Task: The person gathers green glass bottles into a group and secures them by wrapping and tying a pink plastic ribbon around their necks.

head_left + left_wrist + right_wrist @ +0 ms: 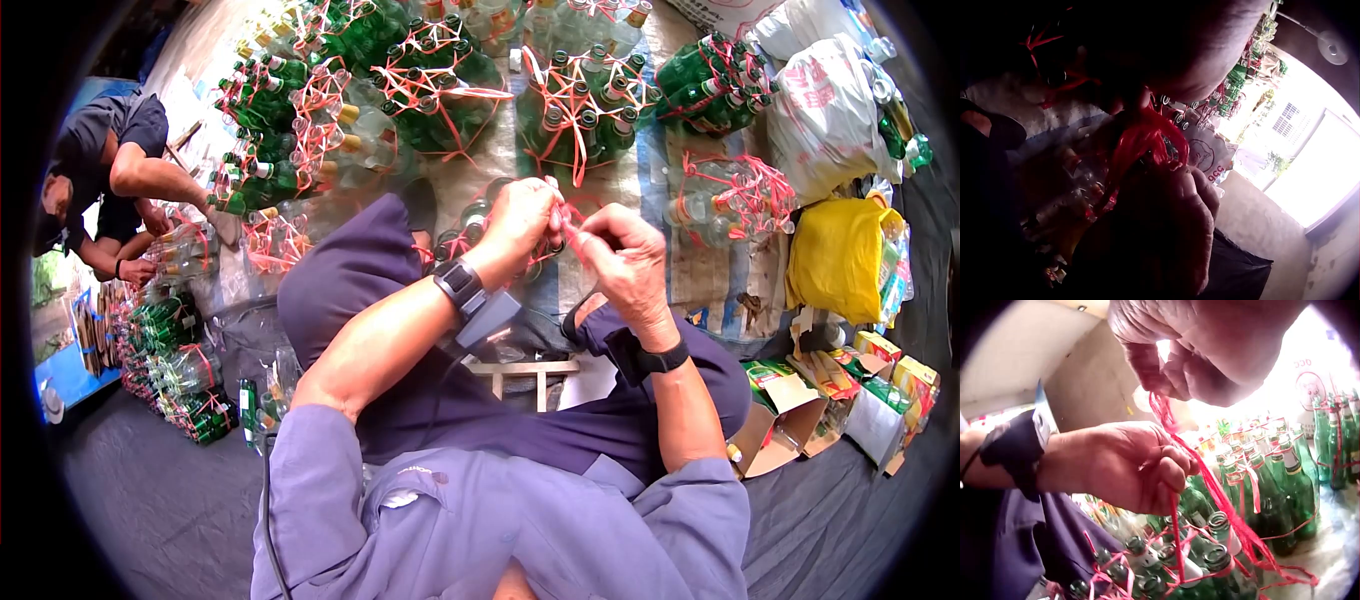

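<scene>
Both hands work a red plastic string (1205, 481) above a bundle of green glass bottles (1210, 562) between the knees. My left hand (522, 215) has its fingers curled round a strand of the string (565, 222); in the right wrist view the left hand (1141, 465) grips it in a fist. My right hand (622, 255) pinches the string's upper end, the pinching fingers (1160, 375) showing in the right wrist view. In the left wrist view the red string (1138, 140) runs down between the two hands. Most of the bundle is hidden behind the hands in the head view.
Several tied bottle bundles (580, 105) lie on the mat ahead. White sacks (825, 115) and a yellow bag (840, 255) lie at right, cardboard cartons (790, 410) near my right knee. Another person (110, 180) crouches at left beside more bundles (170, 360).
</scene>
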